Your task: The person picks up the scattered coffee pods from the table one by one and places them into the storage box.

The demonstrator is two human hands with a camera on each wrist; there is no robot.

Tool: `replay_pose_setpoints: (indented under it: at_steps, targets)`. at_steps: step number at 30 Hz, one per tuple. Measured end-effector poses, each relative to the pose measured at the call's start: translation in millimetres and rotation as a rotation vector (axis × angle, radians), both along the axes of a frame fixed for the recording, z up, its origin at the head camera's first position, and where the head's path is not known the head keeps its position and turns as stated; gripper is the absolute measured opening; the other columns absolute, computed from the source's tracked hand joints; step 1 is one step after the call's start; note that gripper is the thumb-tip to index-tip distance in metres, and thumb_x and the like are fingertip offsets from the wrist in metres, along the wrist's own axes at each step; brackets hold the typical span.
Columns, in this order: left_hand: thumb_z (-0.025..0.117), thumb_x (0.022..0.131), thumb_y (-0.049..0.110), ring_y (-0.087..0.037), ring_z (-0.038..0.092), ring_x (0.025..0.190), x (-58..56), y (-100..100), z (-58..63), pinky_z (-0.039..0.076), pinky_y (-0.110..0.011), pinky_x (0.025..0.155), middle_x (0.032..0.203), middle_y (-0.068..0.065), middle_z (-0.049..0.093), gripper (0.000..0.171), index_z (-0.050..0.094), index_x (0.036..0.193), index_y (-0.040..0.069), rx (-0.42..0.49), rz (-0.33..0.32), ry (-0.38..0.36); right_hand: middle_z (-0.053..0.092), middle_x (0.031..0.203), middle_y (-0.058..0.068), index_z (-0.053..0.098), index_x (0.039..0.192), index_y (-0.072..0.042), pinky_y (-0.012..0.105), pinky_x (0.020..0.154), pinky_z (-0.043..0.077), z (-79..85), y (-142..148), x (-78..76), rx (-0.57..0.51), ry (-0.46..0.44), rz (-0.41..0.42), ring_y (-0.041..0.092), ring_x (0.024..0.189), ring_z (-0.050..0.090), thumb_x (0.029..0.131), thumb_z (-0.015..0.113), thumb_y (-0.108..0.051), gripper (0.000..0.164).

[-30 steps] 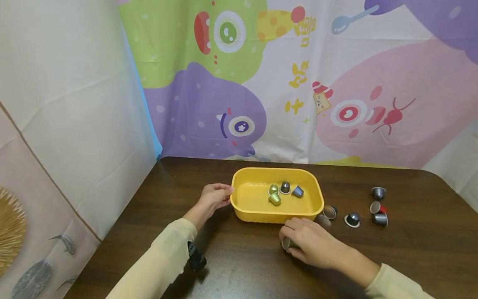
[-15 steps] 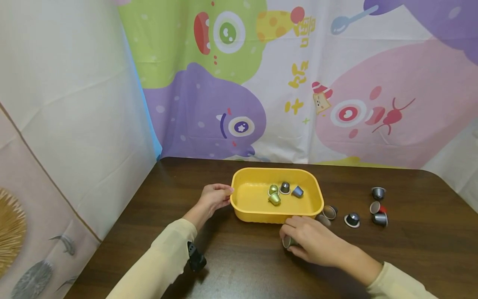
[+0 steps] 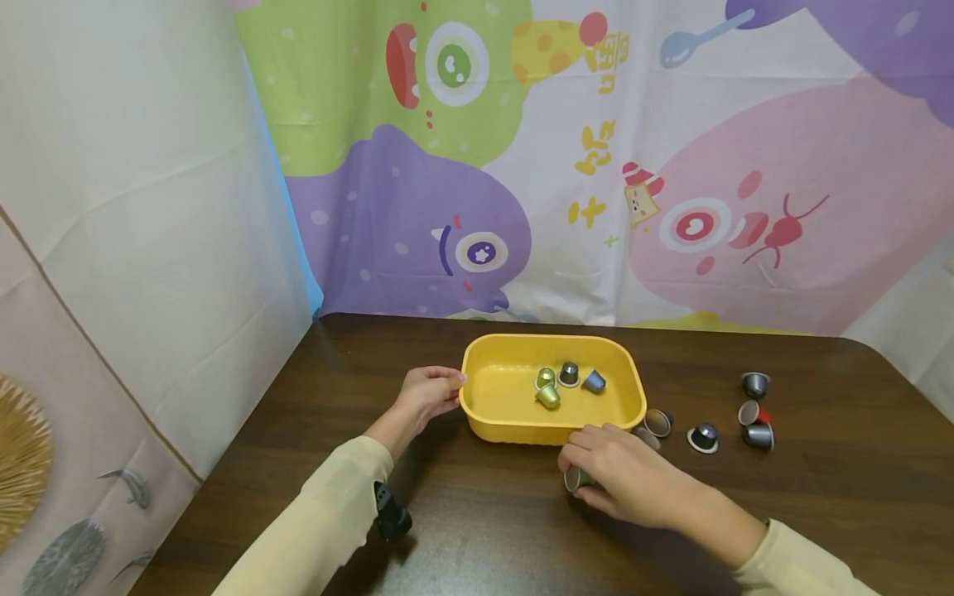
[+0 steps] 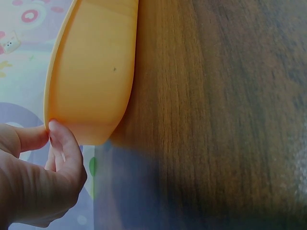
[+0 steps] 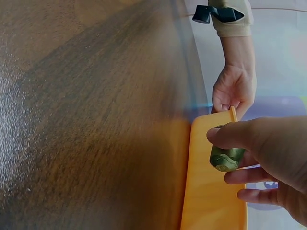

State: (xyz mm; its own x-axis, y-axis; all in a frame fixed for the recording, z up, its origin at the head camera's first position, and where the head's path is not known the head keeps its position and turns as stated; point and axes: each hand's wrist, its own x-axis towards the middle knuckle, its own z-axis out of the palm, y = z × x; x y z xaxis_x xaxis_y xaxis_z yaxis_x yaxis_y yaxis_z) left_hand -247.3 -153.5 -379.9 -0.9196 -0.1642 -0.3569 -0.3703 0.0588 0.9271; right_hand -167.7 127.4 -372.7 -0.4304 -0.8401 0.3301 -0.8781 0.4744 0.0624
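Observation:
My left hand (image 3: 426, 396) pinches the left rim of a yellow plastic basin (image 3: 514, 432), thumb on one side of the wall and fingers on the other in the left wrist view. Just in front of the basin's near right side, my right hand (image 3: 622, 476) holds a green coffee capsule (image 5: 226, 159) between thumb and fingers. The capsule's pale lid faces left in the head view. Inside the basin lie two light green capsules (image 3: 548, 396), a black capsule (image 3: 570, 373) and a blue capsule (image 3: 595, 382).
Several more capsules lie on the dark wooden table (image 3: 477, 530) to the right: a pale-lidded one (image 3: 657, 423) by the basin's corner, a black one (image 3: 704, 438), a red one (image 3: 751, 414) and grey ones (image 3: 758, 437). A printed curtain (image 3: 566, 207) hangs behind the table.
My right hand has shifted very slightly up and right, its fingers rising a little against the basin's near side, with the capsule still held. The left hand and the basin have stayed put.

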Motion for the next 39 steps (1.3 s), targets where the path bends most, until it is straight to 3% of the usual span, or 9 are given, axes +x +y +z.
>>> replay_pose_setpoints:
  at_steps: [6,15,39]
  targets:
    - [0.066,0.090,0.010,-0.009,0.054,0.066,-0.7,0,-0.8,0.051,-0.016,0.057,0.083,-0.005,0.057,0.023,0.063,0.109,-0.002,0.011,0.000,0.009,0.057,0.088,-0.012,0.061,0.094,-0.020,0.026,0.075,0.045,1.5,0,0.3,0.008,0.001,-0.007,0.006,0.086,0.053,0.071,0.082,-0.024,0.031]
    - [0.066,0.090,0.011,-0.011,0.056,0.069,0.7,1,-0.4,0.052,-0.016,0.059,0.090,-0.008,0.059,0.024,0.063,0.110,-0.002,-0.001,-0.004,0.007,0.058,0.088,-0.012,0.061,0.093,-0.020,0.028,0.076,0.045,6.3,-2,0.7,0.014,0.015,-0.017,0.007,0.086,0.053,0.071,0.082,-0.024,0.031]
    - [0.066,0.090,0.011,-0.011,0.056,0.069,0.4,0,-2.5,0.052,-0.016,0.058,0.085,-0.005,0.057,0.024,0.064,0.109,-0.002,0.009,0.004,0.006,0.058,0.084,-0.012,0.062,0.093,-0.019,0.029,0.078,0.046,25.1,-3,-4.6,0.014,0.067,0.012,0.006,0.083,0.052,0.070,0.084,-0.023,0.032]
